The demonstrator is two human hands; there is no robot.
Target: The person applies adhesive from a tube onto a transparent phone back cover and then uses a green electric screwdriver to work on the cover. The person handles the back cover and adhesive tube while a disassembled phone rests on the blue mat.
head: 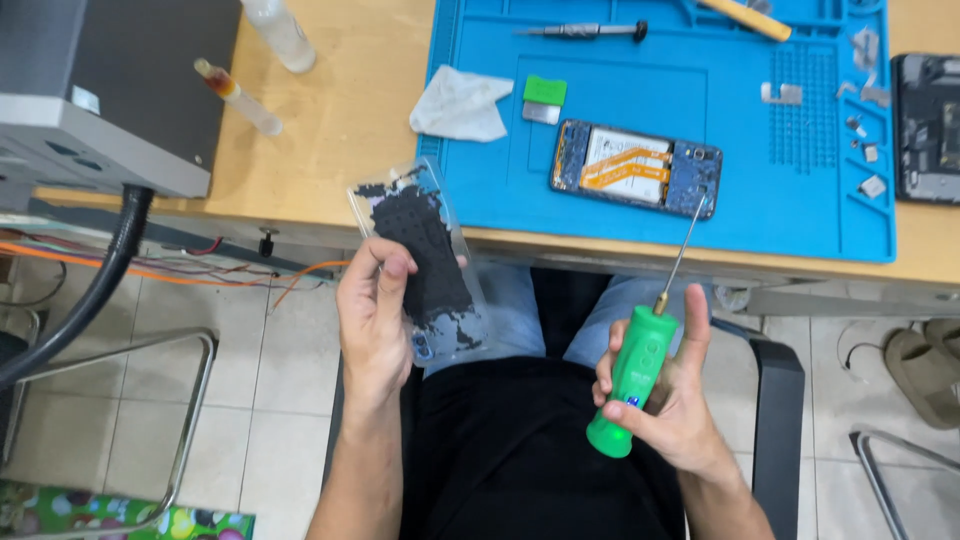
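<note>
Your left hand [375, 315] has its fingers [395, 268] closed around a clear back panel [425, 262] smeared with black adhesive, held tilted over your lap, just short of the tabletop [345, 120] edge. Your right hand [668, 395] has its fingers wrapped tight on a green electric screwdriver [632, 380], its thin bit [685, 245] slanting up and away from those fingers until the tip reaches the near corner of the opened phone [636, 168].

That phone lies on the blue work mat [760, 215], beyond your right fingers, its orange flex cable showing. Nothing stands between the bit and the phone.

Farther out from your right fingers, on the mat, sit a small green pad [545, 90] on a grey block, a black-capped precision screwdriver [585, 31] and a wooden-handled tool [745, 17]. Off to the right of them lie loose metal brackets and small parts [865, 125], and past the mat's edge a second opened device [927, 125].

Beyond your left fingers, a crumpled white cloth [460, 103] overlaps the mat's left edge. Farther left stand 2 clear bottles [240, 97], 1 with an orange tip, near a grey machine [95, 90] with a black hose [85, 295] drooping below the tabletop. A metal chair frame [195, 400] stands on the tiled floor, left of your left arm.
</note>
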